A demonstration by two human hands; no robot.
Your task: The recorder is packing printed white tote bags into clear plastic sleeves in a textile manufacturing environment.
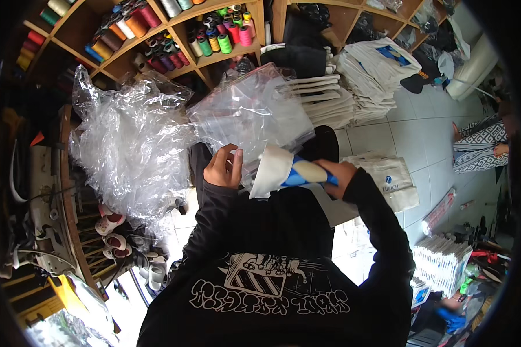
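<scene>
My right hand point(342, 176) grips a folded cream canvas tote bag point(275, 170) by its end with the blue print. The bag is bent over in front of my lap, its plain end towards my left hand. My left hand point(222, 166) is raised just left of the bag, fingers loosely bent and apart, with nothing visible in them. Beyond both hands, a stack of flat clear plastic bags point(243, 115) lies across my knees. Another cream tote bag point(388, 180) with a small blue print lies to the right of my right hand.
A large heap of crumpled clear plastic point(136, 144) sits at left. Stacked cream tote bags point(353, 87) lie at the far right. Wooden shelves point(168, 26) hold thread spools. A bundled white stack point(443, 257) stands at lower right. Another person's patterned clothing point(480, 144) shows at right.
</scene>
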